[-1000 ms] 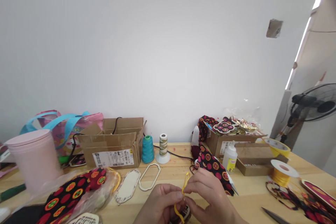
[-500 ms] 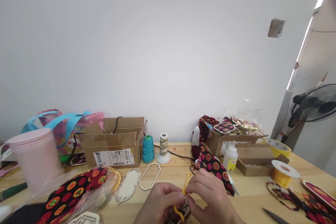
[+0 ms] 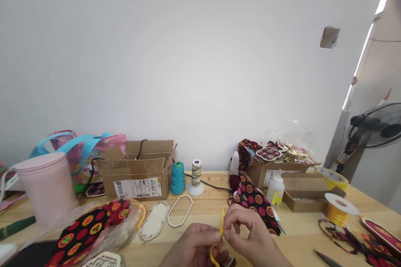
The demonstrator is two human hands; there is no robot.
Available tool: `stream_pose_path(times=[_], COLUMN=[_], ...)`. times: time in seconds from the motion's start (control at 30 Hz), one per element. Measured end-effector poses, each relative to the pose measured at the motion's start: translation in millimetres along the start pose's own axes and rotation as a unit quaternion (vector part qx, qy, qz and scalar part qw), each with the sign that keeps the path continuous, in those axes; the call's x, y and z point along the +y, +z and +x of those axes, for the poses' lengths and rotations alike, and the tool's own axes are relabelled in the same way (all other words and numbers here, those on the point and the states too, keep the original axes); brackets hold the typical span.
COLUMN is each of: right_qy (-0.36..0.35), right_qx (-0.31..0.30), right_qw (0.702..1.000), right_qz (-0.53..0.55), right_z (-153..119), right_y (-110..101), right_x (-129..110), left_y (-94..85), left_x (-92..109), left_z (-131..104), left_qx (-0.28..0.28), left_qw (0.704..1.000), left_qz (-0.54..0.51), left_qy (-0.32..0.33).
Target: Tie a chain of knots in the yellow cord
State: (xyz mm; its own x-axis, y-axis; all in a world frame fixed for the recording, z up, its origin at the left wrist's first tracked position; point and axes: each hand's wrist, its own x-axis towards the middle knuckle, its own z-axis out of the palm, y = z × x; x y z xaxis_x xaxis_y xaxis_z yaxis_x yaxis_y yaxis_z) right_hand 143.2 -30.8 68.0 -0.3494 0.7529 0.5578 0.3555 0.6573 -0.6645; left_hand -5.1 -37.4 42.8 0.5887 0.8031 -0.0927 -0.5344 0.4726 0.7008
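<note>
Head view: holds yellow cord (image 3: 223, 217) pinched btwn thumb & forefinger of L hand (image 3: 197, 242); meets it from other side w/ thumb & fingertips of R hand (image 3: 250, 233), likewise clamped on cord. Has hands together, low front ctr., over wooden table (image 3: 156, 254). Shows one cord end standing above fingertips, rest curving down in front of L fingers. Incl. dark patterned piece (image 3: 229, 261) below hands, mostly hidden.

Lists to L: openwork oblong frame (image 3: 176, 226), nearest; scallop-edged oblong panel (image 3: 155, 219) just beside it. Lists behind: teal thread cone (image 3: 178, 180) & variegated thread spool (image 3: 196, 174), both upright; lg. cardboard box (image 3: 107, 179) w/ shipping label. Lists to R: black dotted fabric (image 3: 254, 198), nr R hand; glue bottle (image 3: 276, 192), yellow label, upright; yellow cord spool (image 3: 336, 215), white flange; dark pointed blade (image 3: 327, 258), lying flat, cut off by lower edge.
</note>
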Motion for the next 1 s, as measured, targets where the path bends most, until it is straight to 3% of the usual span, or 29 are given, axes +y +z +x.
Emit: stream_pose_path(times=[0.43,0.73,1.0], right_qy=[-0.068,-0.135,-0.171], right_qx=[0.003,0.005,0.03], right_qw=[0.997,0.988,0.977], right_qz=[-0.035,-0.08,-0.124], right_z=[-2,-4,-3], right_y=[2,3,5], right_x=[7,11,9], left_y=[3.2,4.2,4.8], left_x=[2,2,4], left_z=[-3,-2,-1], left_qx=[0.062,0.036,0.063], left_qw=[0.998,0.999,0.998], left_qz=[-0.03,-0.025,-0.025], left_qy=[0.006,0.003,0.006])
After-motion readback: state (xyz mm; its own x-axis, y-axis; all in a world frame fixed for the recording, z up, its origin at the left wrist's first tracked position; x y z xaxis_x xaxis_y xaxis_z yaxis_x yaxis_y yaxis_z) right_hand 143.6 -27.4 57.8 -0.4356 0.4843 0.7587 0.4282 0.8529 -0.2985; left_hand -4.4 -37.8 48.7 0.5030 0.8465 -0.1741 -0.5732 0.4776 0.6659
